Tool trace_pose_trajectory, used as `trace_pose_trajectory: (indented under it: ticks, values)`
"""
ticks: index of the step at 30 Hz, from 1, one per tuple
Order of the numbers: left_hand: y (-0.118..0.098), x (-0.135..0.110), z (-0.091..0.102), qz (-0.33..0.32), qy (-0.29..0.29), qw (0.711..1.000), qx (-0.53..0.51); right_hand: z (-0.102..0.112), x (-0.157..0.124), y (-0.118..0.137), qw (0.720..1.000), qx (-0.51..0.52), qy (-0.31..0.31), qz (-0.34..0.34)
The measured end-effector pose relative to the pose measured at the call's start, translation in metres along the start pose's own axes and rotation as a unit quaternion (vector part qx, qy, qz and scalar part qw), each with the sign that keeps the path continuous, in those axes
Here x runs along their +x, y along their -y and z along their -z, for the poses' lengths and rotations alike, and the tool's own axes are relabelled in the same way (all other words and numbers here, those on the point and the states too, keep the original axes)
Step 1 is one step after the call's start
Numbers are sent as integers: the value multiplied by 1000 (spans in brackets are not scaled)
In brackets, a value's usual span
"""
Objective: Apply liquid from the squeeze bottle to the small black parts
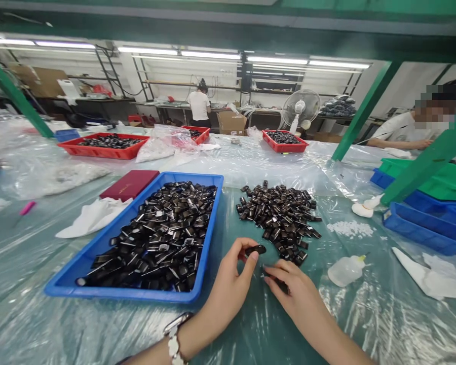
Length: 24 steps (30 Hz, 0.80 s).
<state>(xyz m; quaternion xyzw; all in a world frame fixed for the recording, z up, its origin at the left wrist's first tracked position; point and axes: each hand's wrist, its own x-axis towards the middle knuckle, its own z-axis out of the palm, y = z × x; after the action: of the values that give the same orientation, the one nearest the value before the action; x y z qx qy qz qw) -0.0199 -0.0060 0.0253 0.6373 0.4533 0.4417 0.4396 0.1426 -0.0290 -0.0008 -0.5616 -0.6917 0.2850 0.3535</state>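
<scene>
My left hand point(235, 268), with a watch point(178, 324) on its wrist, pinches a small glossy black piece point(259, 249) between thumb and fingertips. Just to the right, my right hand point(298, 289) has its thumb and fingers drawn together. A tiny pale speck shows at its fingertips, too small to name. Beyond both hands lies a loose pile of similar black pieces point(281, 208). Left of my left hand stands a blue tray point(213, 223) filled with many black pieces. Small white bits point(350, 229) lie in a patch to the right of the pile.
On the right are a squeeze bottle point(345, 270), white cloth point(431, 276) and blue bins point(425, 228). A dark red box point(129, 184) sits behind the tray. Red trays point(104, 151) stand farther back. Green posts point(367, 111) rise from the bench; a co-worker sits at the right.
</scene>
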Motion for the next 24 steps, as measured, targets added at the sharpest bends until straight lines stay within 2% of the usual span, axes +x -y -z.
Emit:
trace_pose_trajectory:
  ticks: [4,9,15,24]
  values:
    - [-2,-3,-2,-1,7,1000,0,-7,5,-1,1000,25,5,16]
    - [-5,-7,-4,0,31,1000,-4,10,3,-2,992,119,-24,-33]
    - [-4,-7,-5,5,94,995,-10,33,-2,3,958,270,-5,-100]
    - [-7,-8,-3,-4,142,990,-18,31,-9,5,902,409,39,-131]
